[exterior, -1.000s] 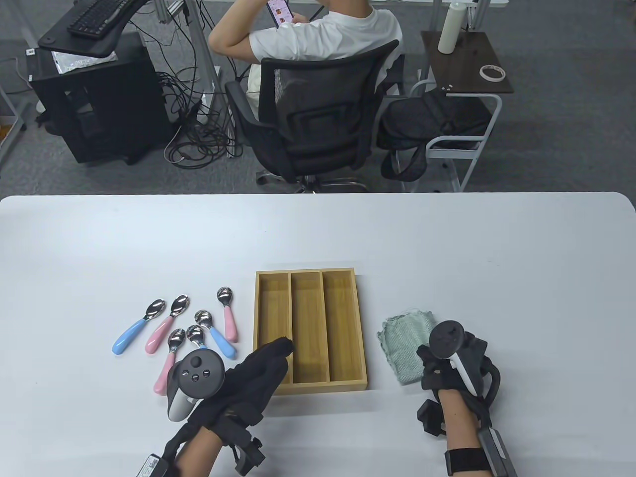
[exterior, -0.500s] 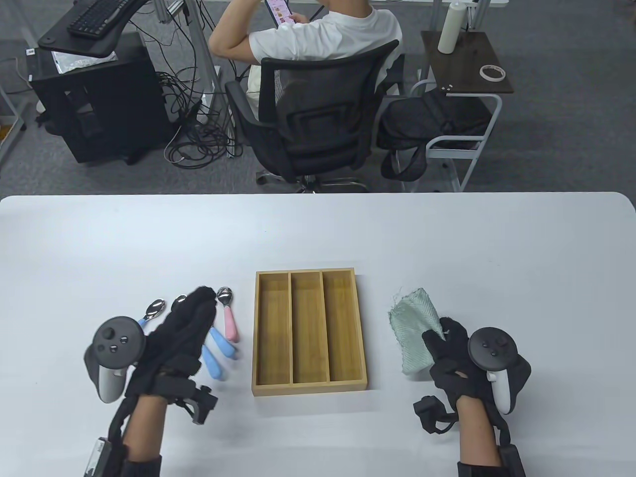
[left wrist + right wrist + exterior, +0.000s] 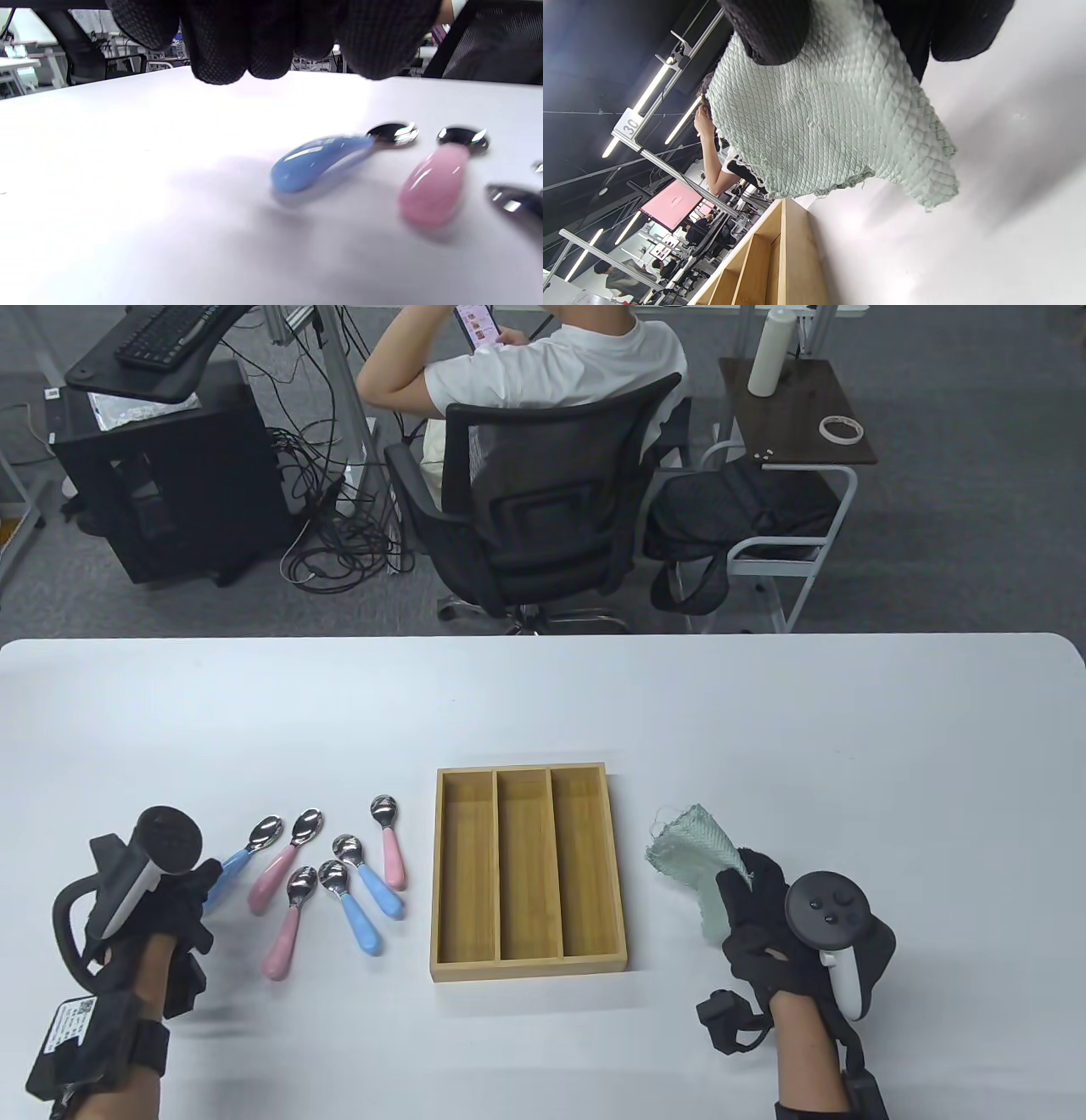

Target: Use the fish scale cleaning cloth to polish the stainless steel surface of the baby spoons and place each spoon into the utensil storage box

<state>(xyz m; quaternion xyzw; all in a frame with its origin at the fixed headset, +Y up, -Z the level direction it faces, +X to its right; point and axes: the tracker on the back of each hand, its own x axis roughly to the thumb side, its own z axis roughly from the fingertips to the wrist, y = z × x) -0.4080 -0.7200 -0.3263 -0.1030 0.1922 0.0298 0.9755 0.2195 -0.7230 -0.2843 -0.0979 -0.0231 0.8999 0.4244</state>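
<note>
Several baby spoons with steel bowls and blue or pink handles lie left of the wooden utensil box (image 3: 526,968), whose three compartments show bare wood. My left hand (image 3: 200,884) is turned on its side at the left end of the group. Its fingers are by the handle of the leftmost blue spoon (image 3: 240,853). In the left wrist view the fingers (image 3: 237,59) hang over the table, apart from that blue spoon (image 3: 318,163) and a pink spoon (image 3: 432,186). My right hand (image 3: 738,884) pinches the pale green fish scale cloth (image 3: 691,848), lifted right of the box; thumb (image 3: 768,34) on cloth (image 3: 823,127).
Beyond the table's far edge a person sits in a black office chair (image 3: 543,500), facing away. A small side table (image 3: 797,407) with a bottle and a tape roll stands at the back right. White table surface (image 3: 543,704) stretches behind the box.
My left hand has swung left, from over the spoons to the left end of the group, uncovering them. My right hand has shifted the cloth slightly left and lifted it.
</note>
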